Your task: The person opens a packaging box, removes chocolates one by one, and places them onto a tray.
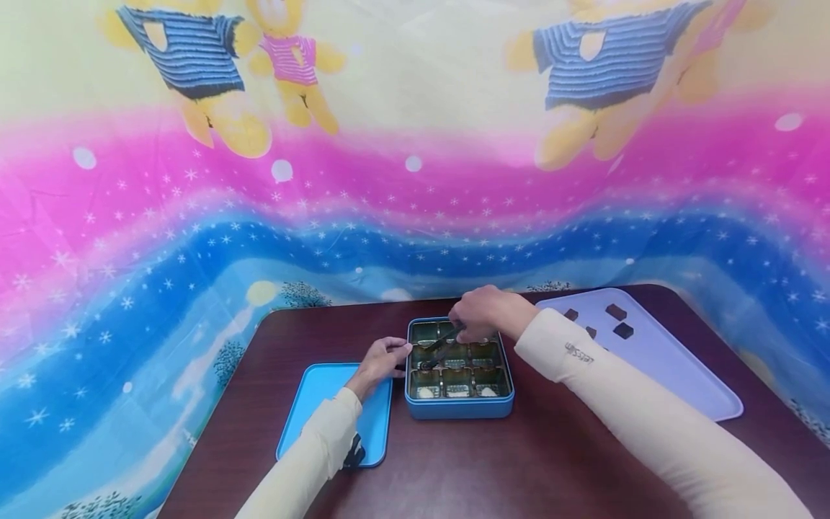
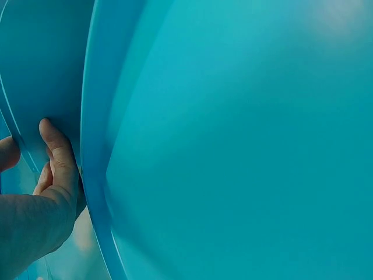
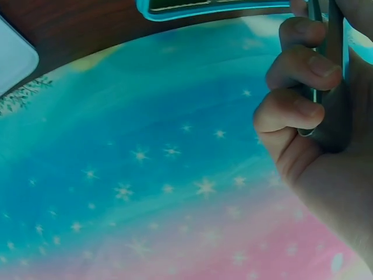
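A blue square tin [image 1: 459, 409] with a gold-brown compartment insert stands mid-table, pale pieces in its front row of compartments. My right hand [image 1: 489, 313] reaches over the back of the tin and grips a pair of dark tongs [image 1: 443, 337]. In the right wrist view, fingers curl round the tongs' metal arms [image 3: 335, 52]. The tongs slant down to the tin's left side, where a small dark piece [image 1: 424, 365] shows at their tips. My left hand [image 1: 379, 362] rests against the tin's left wall, fingertips at the rim; in the left wrist view its fingers extend along the blue wall [image 2: 49, 70].
To the left lies a light blue lid [image 1: 318, 404], partly under the left forearm. A lavender tray [image 1: 674, 367] with several dark chocolate pieces [image 1: 616, 311] lies at the right, partly behind the right sleeve. A printed cloth [image 1: 415, 216] hangs behind the brown table [image 1: 454, 476].
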A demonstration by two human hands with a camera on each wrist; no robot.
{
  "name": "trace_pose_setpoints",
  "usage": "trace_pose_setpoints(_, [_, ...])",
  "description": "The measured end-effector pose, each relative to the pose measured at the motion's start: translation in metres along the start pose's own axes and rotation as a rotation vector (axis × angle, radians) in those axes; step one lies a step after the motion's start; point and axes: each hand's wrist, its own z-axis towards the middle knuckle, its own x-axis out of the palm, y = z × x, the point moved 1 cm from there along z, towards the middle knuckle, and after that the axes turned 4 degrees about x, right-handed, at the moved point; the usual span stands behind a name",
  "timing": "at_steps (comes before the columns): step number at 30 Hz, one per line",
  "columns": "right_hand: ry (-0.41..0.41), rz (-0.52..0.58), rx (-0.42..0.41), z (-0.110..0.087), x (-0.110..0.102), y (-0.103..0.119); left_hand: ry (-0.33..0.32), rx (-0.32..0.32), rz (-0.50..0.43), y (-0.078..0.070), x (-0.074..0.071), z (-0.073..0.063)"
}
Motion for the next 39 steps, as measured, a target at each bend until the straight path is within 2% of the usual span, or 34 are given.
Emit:
trace_pose_setpoints(5, [0.027, -0.078, 0.018, 0.003, -0.004, 0.012, 0.003, -0.003, -0.001, -0.001, 0.0, -0.002])
trace_pose_setpoints(11, [0.018, -0.147, 0.049, 0.008, -0.007, 0.022, -0.005, -0.006, 0.006, -0.003, 0.001, -0.002])
trace_pose_setpoints(18, [0.052, -0.238, 0.131, 0.015, -0.012, 0.04, -0.012, -0.012, 0.007, -0.002, 0.0, 0.0])
trace_pose_setpoints(29, [0.077, -0.278, 0.194, 0.02, -0.009, 0.053, -0.011, -0.002, 0.011, -0.003, 0.001, 0.0])
trace_pose_setpoints(36, [0.065, -0.321, 0.188, 0.02, -0.008, 0.06, -0.025, -0.022, 0.024, -0.003, 0.001, 0.0])
trace_pose_setpoints(39, [0.053, -0.327, 0.189, 0.019, -0.009, 0.062, -0.022, -0.013, 0.028, -0.003, 0.001, -0.001])
